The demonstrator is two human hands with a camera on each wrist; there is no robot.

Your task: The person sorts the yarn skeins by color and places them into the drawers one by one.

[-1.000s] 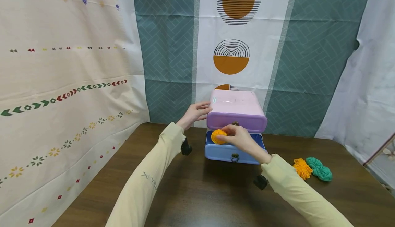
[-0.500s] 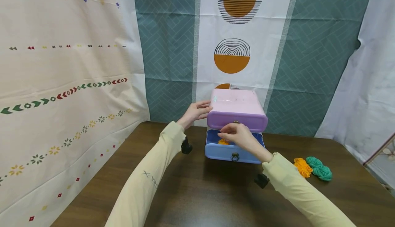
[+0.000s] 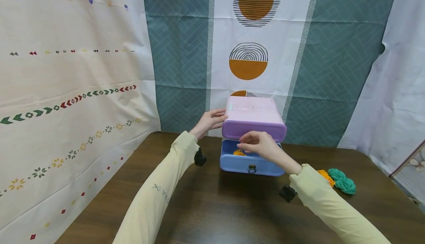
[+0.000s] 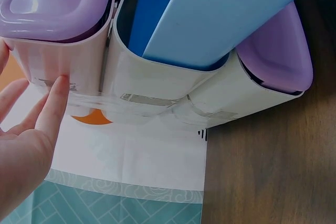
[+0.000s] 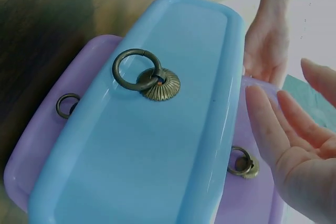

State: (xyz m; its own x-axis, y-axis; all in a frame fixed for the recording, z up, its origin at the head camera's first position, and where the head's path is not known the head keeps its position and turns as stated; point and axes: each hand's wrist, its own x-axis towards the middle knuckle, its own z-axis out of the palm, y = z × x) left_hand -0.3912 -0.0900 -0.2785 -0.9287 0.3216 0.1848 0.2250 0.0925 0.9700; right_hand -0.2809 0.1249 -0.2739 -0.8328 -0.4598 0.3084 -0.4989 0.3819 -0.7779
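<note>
A small chest of stacked drawers (image 3: 254,107) stands at the back of the table, with its blue drawer (image 3: 235,164) pulled out between two purple-fronted ones. Orange yarn (image 3: 239,152) lies inside that blue drawer, partly hidden by its front wall. My left hand (image 3: 210,121) rests against the left side of the pink top unit, its fingers (image 4: 56,100) extended on the casing. Over the blue drawer hovers my right hand (image 3: 260,145), fingers loosely bent and holding nothing. The right wrist view shows this right hand (image 5: 299,150) beside the blue front (image 5: 142,129).
Skeins of orange yarn (image 3: 326,177) and green yarn (image 3: 342,181) lie on the brown wooden table (image 3: 212,207) at the right, the orange partly behind the right sleeve. Patterned cloths (image 3: 182,52) hang behind and beside the table. Metal ring pulls (image 5: 137,69) stick out from the drawer fronts.
My right hand has let go of the ball of orange yarn, which dropped into the blue drawer. The hand then drew slightly to the right. My left hand has stayed put.
</note>
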